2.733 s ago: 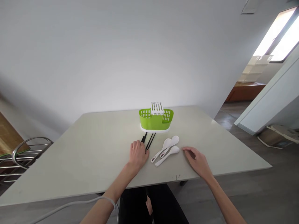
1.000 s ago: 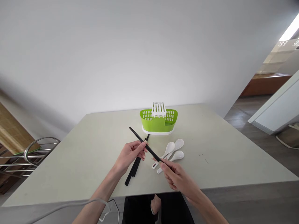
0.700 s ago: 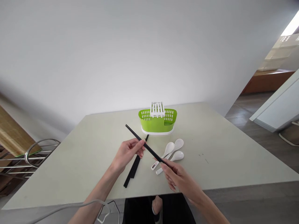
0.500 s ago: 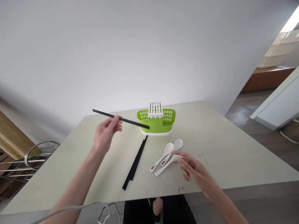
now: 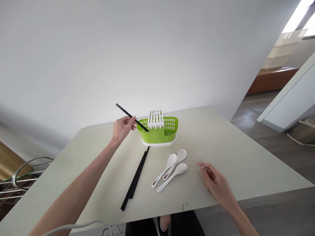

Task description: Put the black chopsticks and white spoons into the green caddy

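Note:
My left hand (image 5: 123, 128) is closed around black chopsticks (image 5: 125, 112), held slanting with their lower end at the left compartment of a green plastic cutlery holder (image 5: 157, 135). Whether that end is inside the compartment or just in front of it, I cannot tell. Over the holder's middle sits a white slotted top (image 5: 155, 119). More black chopsticks (image 5: 135, 180) lie in a bundle on the table, below my left hand. To the right of the white spoons (image 5: 180, 168), my right hand (image 5: 215, 183) hovers low with loosely bent fingers and nothing in them.
The pale table (image 5: 221, 147) stands against a white wall (image 5: 157, 59). Off its left edge is a metal rack (image 5: 24, 177) with a wooden board. A grey cable (image 5: 73, 226) crosses near the front left.
My left hand has carried the chopsticks to the right, tilting them steeper, down to the holder. My right hand has drawn back from the spoons toward the right. The view has shifted slightly.

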Demonstrator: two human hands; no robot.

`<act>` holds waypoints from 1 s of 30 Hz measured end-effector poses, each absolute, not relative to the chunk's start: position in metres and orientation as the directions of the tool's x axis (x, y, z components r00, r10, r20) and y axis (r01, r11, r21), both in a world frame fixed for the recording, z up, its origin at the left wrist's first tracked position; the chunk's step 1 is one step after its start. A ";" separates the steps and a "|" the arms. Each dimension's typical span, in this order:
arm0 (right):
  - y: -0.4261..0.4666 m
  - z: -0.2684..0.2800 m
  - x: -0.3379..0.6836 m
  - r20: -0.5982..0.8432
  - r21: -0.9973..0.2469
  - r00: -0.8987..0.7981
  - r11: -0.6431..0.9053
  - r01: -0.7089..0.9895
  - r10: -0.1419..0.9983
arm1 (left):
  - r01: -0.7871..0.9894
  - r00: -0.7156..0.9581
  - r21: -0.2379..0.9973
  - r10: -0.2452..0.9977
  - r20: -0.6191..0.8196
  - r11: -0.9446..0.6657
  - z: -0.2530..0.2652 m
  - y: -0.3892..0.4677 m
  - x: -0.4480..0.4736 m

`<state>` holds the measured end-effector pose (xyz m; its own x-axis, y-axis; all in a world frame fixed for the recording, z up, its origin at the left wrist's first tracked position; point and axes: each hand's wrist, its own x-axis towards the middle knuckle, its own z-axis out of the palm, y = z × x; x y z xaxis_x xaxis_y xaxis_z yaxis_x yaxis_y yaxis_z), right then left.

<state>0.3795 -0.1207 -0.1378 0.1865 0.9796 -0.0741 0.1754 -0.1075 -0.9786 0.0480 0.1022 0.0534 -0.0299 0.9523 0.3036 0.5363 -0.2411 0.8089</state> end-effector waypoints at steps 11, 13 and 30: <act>-0.120 -0.138 0.379 -0.067 -0.975 0.188 -0.104 0.194 0.980 | 0.503 0.099 0.831 0.971 0.217 -0.237 0.057 0.092 0.064; -0.120 -0.137 0.379 -0.063 -0.975 0.196 -0.102 0.199 0.979 | 0.508 0.078 0.829 0.971 0.226 -0.234 0.057 0.093 0.064; -0.119 -0.139 0.377 -0.060 -0.971 0.225 -0.109 0.212 0.973 | 0.823 0.056 0.531 0.959 0.277 -0.201 0.027 0.165 0.050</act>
<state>0.3769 -0.1188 -0.1389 0.2249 0.9725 -0.0603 0.2125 -0.1093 -0.9710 0.0499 0.1652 0.0273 0.0557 0.9593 0.2769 0.8232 -0.2011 0.5309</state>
